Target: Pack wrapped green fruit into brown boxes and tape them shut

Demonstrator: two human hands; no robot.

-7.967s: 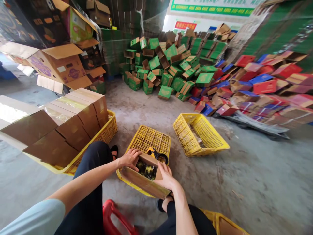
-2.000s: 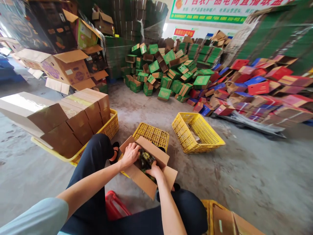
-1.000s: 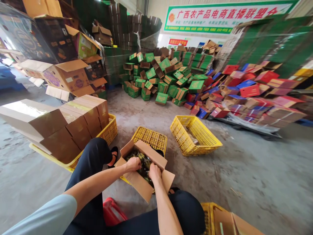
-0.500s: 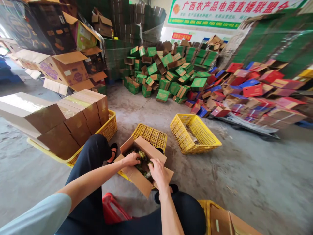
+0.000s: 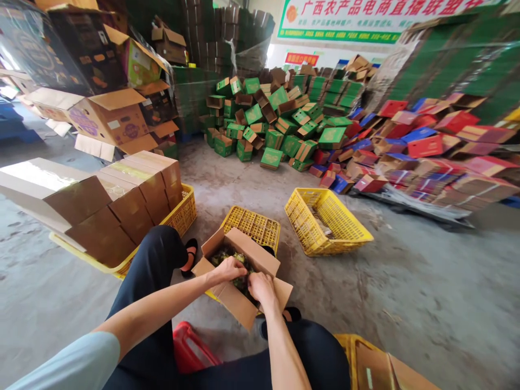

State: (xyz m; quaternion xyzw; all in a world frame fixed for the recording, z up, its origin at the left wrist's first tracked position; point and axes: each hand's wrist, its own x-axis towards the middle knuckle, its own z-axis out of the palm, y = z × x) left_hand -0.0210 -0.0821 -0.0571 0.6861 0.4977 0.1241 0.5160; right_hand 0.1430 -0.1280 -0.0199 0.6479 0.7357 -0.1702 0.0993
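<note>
An open cardboard box (image 5: 235, 310) with its flaps spread rests on an upturned yellow crate (image 5: 252, 223) between my legs. Dark green and yellowish lumpy produce (image 5: 220, 254) lies inside it; its kind is too small to make out. My left hand (image 5: 231, 269) reaches over the middle of the contents, fingers pinched together. Beside it, my right hand (image 5: 262, 287) dips into the right end of the box with curled fingers. The fingertips of both hands nearly meet, and whatever they hold is hidden among the produce.
Closed cartons (image 5: 122, 189) fill a yellow crate (image 5: 187, 208) on my left. Another yellow crate (image 5: 349, 219) stands ahead on the right. A red plastic stool (image 5: 190, 346) is below me. Green boxes (image 5: 271, 157) and red and blue boxes (image 5: 424, 146) lie heaped farther back.
My left hand has moved right across the box, and my right hand has turned inward and lower. The hands are now closer together, and the view has shifted slightly.
</note>
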